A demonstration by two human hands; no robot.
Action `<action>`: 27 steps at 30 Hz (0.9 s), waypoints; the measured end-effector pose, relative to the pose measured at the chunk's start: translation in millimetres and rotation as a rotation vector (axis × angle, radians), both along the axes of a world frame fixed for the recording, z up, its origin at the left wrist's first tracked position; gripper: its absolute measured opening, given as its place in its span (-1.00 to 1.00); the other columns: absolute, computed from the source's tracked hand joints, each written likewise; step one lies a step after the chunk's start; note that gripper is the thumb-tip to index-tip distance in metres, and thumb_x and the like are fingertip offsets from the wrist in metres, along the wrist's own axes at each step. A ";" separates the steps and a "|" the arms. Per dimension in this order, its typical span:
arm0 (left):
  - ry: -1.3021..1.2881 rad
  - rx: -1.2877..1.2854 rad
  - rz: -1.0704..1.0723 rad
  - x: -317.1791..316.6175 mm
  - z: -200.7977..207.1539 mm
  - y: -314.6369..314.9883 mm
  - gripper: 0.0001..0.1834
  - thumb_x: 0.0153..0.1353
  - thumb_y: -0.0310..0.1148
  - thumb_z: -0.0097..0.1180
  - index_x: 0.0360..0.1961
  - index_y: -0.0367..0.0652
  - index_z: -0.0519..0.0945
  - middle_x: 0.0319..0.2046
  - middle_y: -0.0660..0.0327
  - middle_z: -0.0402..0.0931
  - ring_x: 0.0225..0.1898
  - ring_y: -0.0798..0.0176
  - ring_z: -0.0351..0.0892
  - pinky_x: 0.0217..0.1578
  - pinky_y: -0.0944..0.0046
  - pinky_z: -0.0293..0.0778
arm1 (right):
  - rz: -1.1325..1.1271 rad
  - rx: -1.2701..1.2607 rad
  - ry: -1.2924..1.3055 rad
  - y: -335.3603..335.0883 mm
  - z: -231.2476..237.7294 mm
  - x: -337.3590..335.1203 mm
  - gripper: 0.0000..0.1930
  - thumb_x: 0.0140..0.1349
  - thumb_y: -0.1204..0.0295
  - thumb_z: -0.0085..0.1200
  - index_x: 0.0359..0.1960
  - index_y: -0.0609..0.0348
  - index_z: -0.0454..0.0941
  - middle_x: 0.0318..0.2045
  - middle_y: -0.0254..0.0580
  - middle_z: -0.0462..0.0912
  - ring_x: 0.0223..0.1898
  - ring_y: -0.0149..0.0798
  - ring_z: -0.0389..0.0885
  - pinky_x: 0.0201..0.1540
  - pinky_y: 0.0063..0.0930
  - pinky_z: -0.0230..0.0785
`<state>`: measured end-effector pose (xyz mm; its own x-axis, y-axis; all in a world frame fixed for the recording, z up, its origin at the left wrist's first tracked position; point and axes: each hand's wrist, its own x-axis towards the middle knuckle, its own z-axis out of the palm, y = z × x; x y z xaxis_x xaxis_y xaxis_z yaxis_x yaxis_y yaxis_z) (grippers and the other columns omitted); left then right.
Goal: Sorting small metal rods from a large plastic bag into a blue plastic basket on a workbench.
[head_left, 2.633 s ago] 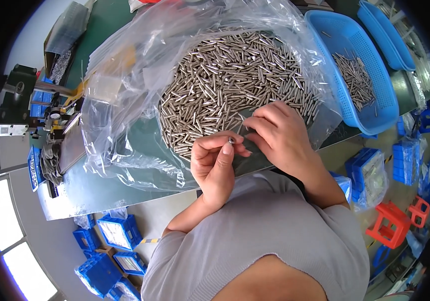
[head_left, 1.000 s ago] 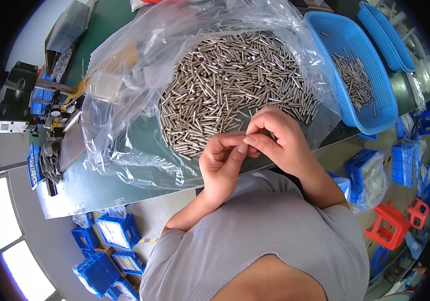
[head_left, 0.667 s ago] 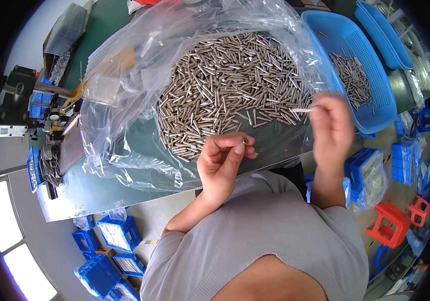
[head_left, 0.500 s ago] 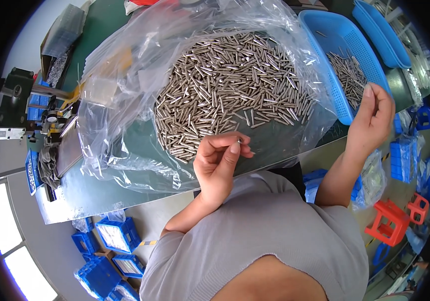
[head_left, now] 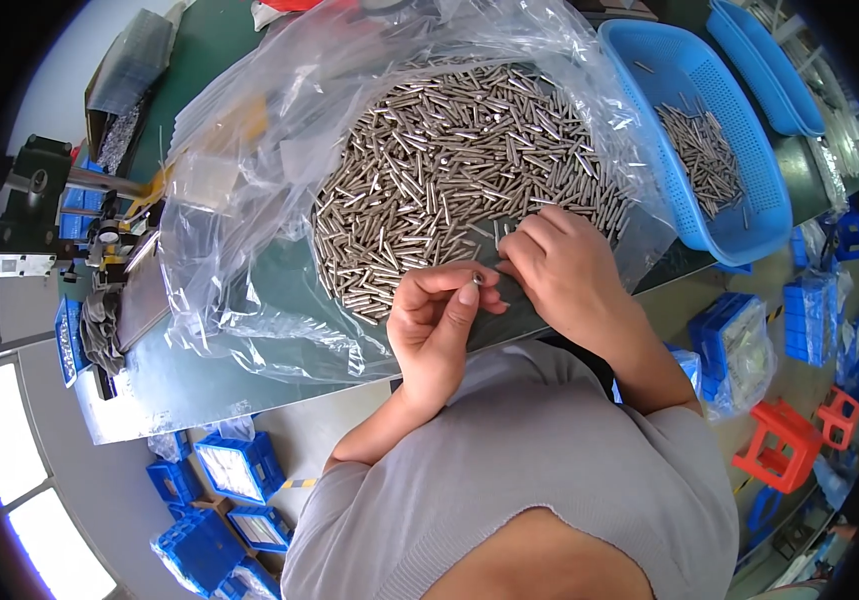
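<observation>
Many small silvery metal pins (head_left: 449, 160) lie heaped on a clear plastic bag (head_left: 239, 270) spread over the green tabletop. At the heap's near edge, my left hand (head_left: 434, 320) pinches a metal pin (head_left: 477, 279) between thumb and forefinger; only its end shows. Just right of it, my right hand (head_left: 559, 265) is over the near right edge of the heap, back up, fingers curled together. Its fingertips are mostly hidden, so what they hold cannot be made out. A blue perforated basket (head_left: 759, 225) to the right contains a smaller pile of the same pins.
Another blue basket (head_left: 774, 75) stands beyond the first. A dark metal fixture (head_left: 39, 195) and a dark cloth (head_left: 99, 330) are at the table's left end. On the floor are blue crates (head_left: 234, 465) and red stools (head_left: 779, 445).
My right hand has come left from the near side of the blue basket to the heap, beside my left hand. My left hand keeps its pinch in the same place.
</observation>
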<state>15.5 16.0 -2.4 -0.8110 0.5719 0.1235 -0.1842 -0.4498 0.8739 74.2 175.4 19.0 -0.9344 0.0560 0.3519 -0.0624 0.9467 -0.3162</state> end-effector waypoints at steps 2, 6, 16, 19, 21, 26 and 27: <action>-0.005 0.001 -0.005 -0.5 0.0 -0.8 -0.92 0.27 -0.61 -0.03 -0.21 -0.31 0.41 -0.21 -0.07 0.52 -0.34 0.28 0.55 -0.29 0.23 0.60 | 0.009 0.061 0.037 -2.5 0.5 -1.1 -0.82 -0.07 0.50 0.22 -0.42 0.14 0.47 -0.48 -0.22 0.46 -0.37 -0.11 0.46 -0.35 -0.26 0.35; -0.020 0.003 -0.008 -1.8 0.8 -1.5 -0.92 0.28 -0.61 -0.04 -0.21 -0.32 0.41 -0.20 -0.07 0.52 -0.33 0.28 0.55 -0.29 0.22 0.60 | 0.024 -0.224 0.171 1.9 5.9 -0.2 -0.86 0.06 0.50 0.14 -0.43 0.15 0.40 -0.45 -0.20 0.50 -0.38 -0.09 0.50 -0.35 -0.27 0.36; 0.013 0.011 -0.064 -1.7 -1.2 -2.6 -0.91 0.30 -0.62 -0.05 -0.18 -0.34 0.39 -0.17 0.00 0.51 -0.25 0.29 0.57 -0.22 0.27 0.61 | 0.104 -1.043 0.104 -9.9 11.1 8.1 -0.96 0.28 0.56 0.00 -0.31 0.28 0.44 -0.35 -0.23 0.52 -0.35 -0.43 0.48 -0.28 -0.60 0.34; 0.011 0.027 -0.077 -2.7 -2.4 -2.9 -0.90 0.30 -0.62 -0.06 -0.17 -0.35 0.39 -0.18 0.00 0.52 -0.25 0.28 0.58 -0.21 0.28 0.60 | 0.124 -0.946 0.127 -10.1 7.4 6.1 -0.97 0.25 0.57 0.03 -0.31 0.27 0.45 -0.35 -0.23 0.52 -0.36 -0.43 0.49 -0.30 -0.60 0.34; 0.025 0.036 -0.089 -4.0 -2.3 -3.4 -0.90 0.30 -0.62 -0.06 -0.17 -0.35 0.39 -0.19 0.00 0.52 -0.26 0.28 0.58 -0.21 0.28 0.60 | 0.100 -0.875 0.157 -13.2 8.0 3.1 -0.91 0.11 0.59 0.14 -0.36 0.22 0.48 -0.37 -0.21 0.53 -0.35 -0.26 0.53 -0.30 -0.45 0.39; 0.034 0.008 -0.088 -3.4 -2.1 -4.6 -0.90 0.30 -0.63 -0.06 -0.17 -0.35 0.40 -0.22 0.02 0.55 -0.29 0.27 0.60 -0.21 0.30 0.59 | 0.141 -0.718 0.262 -12.8 3.7 -2.4 -0.90 0.04 0.60 0.17 -0.42 0.20 0.50 -0.35 -0.20 0.54 -0.33 -0.24 0.53 -0.29 -0.42 0.39; 0.034 0.009 -0.087 -3.2 -2.4 -4.7 -0.90 0.30 -0.63 -0.06 -0.17 -0.35 0.40 -0.22 0.02 0.55 -0.29 0.27 0.60 -0.21 0.30 0.59 | 0.138 -0.729 0.258 -12.8 3.3 -1.5 -0.90 0.03 0.61 0.18 -0.44 0.20 0.50 -0.34 -0.20 0.54 -0.33 -0.23 0.54 -0.30 -0.42 0.40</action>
